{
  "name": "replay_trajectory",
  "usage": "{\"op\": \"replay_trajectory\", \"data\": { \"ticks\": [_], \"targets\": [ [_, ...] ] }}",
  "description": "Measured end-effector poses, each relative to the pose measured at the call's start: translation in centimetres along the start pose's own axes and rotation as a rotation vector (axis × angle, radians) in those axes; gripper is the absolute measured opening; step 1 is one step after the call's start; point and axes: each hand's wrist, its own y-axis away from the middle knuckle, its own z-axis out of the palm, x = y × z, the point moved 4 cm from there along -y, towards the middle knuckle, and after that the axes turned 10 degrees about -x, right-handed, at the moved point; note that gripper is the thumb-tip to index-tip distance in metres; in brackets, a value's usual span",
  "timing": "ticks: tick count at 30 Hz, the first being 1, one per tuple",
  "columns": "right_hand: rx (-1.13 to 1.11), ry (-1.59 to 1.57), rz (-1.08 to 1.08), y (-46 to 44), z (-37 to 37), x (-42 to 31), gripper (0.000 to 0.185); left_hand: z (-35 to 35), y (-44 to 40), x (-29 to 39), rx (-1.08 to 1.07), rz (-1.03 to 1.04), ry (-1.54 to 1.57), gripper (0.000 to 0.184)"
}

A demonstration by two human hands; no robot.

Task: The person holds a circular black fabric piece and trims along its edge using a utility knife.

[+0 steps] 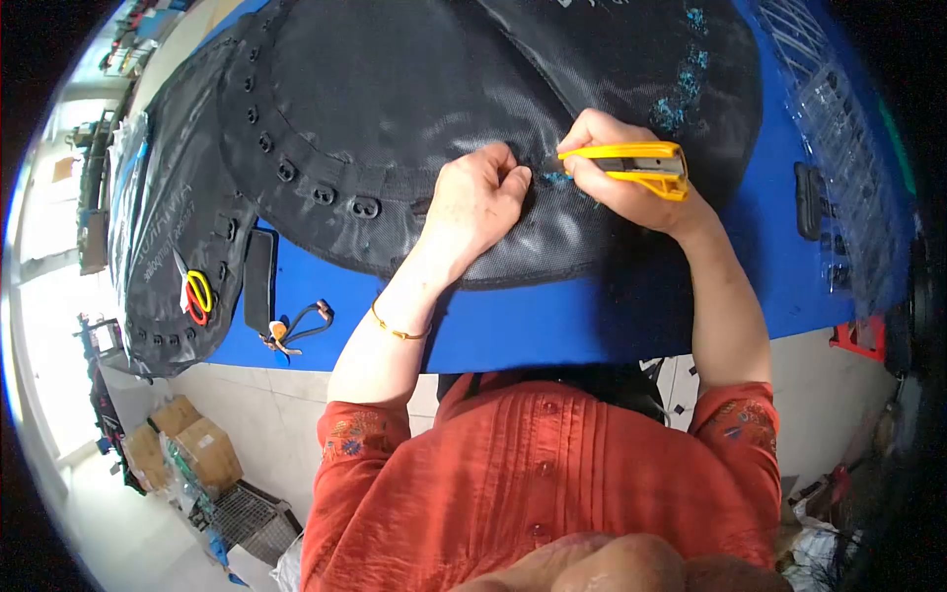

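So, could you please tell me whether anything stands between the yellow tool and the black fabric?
Nothing visible does: the right hand holds the yellow tool over the black fabric, near blue bits; the left hand lies beside, not between.

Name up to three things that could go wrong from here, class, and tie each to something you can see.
1. The left hand rests close to the tip of the yellow tool in the right hand; if that tip is sharp, a slip might nick its fingers.
2. The tool works right against the black fabric, so it could snag or cut it.
3. Loose blue bits lie on the fabric and might scatter or cling.
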Motion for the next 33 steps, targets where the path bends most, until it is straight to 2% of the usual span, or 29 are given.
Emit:
{"op": "replay_trajectory", "data": {
  "ticks": [3,5,7,8,10,12,16,33],
  "targets": [
    [0.03,0.104,-0.092,0.1,-0.1,0.1,0.013,-0.1,0.1,0.2,-0.001,-0.022,0.018,0.021],
    [0.004,0.072,-0.025,0.0,-0.1,0.2,0.012,-0.2,0.2,0.3,0.002,-0.023,0.011,0.02],
    [0.022,0.281,-0.204,0.0,-0.1,-0.3,0.011,-0.2,0.2,0.5,0.007,-0.022,0.007,0.02],
    [0.02,0.277,-0.201,0.0,-0.1,-0.4,0.011,-0.2,0.2,0.6,0.014,-0.001,0.024,0.019],
    [0.059,0.037,0.003,-0.1,0.0,0.2,0.011,-0.4,0.2,0.8,0.02,0.017,0.041,0.019],
    [0.059,-0.017,0.014,-0.2,0.5,0.2,0.011,-0.4,0.1,0.6,-0.029,-0.043,-0.005,0.018],
    [0.077,-0.11,0.07,-0.3,0.9,0.5,0.012,-0.4,0.1,0.5,-0.006,-0.019,-0.026,0.018],
    [0.033,-0.09,0.048,-0.4,1.0,0.7,0.011,0.0,0.0,-0.2,0.017,0.035,-0.005,0.019]
  ]
}}
